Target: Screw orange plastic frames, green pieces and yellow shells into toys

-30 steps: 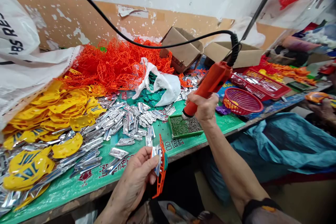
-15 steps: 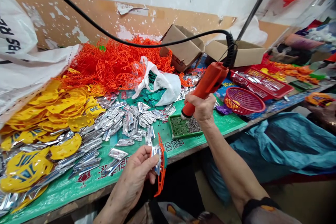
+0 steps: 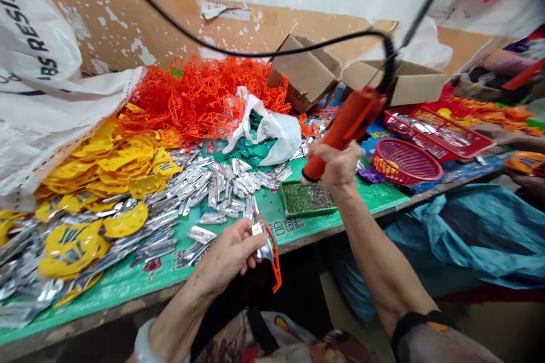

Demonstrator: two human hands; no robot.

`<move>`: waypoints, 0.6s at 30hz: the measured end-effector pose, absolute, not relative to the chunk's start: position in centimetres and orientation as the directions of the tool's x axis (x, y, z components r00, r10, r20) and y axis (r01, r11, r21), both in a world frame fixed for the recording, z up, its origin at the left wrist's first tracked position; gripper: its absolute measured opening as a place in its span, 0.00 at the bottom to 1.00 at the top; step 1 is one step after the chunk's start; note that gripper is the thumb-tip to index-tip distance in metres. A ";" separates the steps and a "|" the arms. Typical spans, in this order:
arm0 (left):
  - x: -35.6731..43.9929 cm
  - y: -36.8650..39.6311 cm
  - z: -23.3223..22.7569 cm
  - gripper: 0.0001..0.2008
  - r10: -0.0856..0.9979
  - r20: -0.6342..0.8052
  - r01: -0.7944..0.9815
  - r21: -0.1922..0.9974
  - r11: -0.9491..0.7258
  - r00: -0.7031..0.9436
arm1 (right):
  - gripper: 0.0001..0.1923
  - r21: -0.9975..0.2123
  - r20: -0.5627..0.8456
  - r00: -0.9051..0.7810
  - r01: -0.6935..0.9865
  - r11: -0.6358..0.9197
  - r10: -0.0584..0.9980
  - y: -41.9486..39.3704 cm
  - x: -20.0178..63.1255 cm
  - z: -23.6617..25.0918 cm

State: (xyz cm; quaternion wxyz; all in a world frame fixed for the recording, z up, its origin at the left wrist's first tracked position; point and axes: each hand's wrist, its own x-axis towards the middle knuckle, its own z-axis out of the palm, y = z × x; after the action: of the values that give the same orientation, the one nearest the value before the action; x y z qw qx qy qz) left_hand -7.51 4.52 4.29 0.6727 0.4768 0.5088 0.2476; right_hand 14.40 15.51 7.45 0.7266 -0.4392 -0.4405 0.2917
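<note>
My left hand (image 3: 232,252) pinches an orange plastic frame piece (image 3: 276,261) with a shiny silver part (image 3: 261,241) against it, just off the table's front edge. My fingers and thumb cover part of the silver part. In my right hand (image 3: 340,165) is a red-orange electric screwdriver (image 3: 344,127), gripped around its body and tilted, tip down to the left. Its tip is over the near side of a green tray of small screws (image 3: 293,212); whether it touches a screw I cannot tell. Loose silver parts (image 3: 204,234) lie left of my left hand.
Yellow plastic parts (image 3: 108,167) and tangled orange frames (image 3: 191,96) are heaped to the left and back. A white bag (image 3: 283,133) holds green pieces. Red baskets (image 3: 409,161) and cardboard boxes (image 3: 306,71) stand to the right and back. The screwdriver's black cable (image 3: 255,55) arches overhead. Another person's hand (image 3: 528,184) shows at far right.
My left hand has turned the orange frame piece, so more of the silver part faces me. The whole view has shifted slightly. My right hand keeps the screwdriver over the screw tray.
</note>
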 end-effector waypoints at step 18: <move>-6.6 4.6 5.3 0.10 0.846 -0.419 0.118 0.908 0.403 0.331 | 0.13 -0.858 0.353 0.010 -0.395 0.328 0.936 5.4 8.6 13.5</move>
State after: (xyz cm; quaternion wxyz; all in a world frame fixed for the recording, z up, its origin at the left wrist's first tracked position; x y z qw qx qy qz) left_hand -6.64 4.63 5.28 0.6647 0.4731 0.5095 0.2735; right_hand 8.56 5.36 13.50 0.6540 -0.2780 -0.4862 0.5085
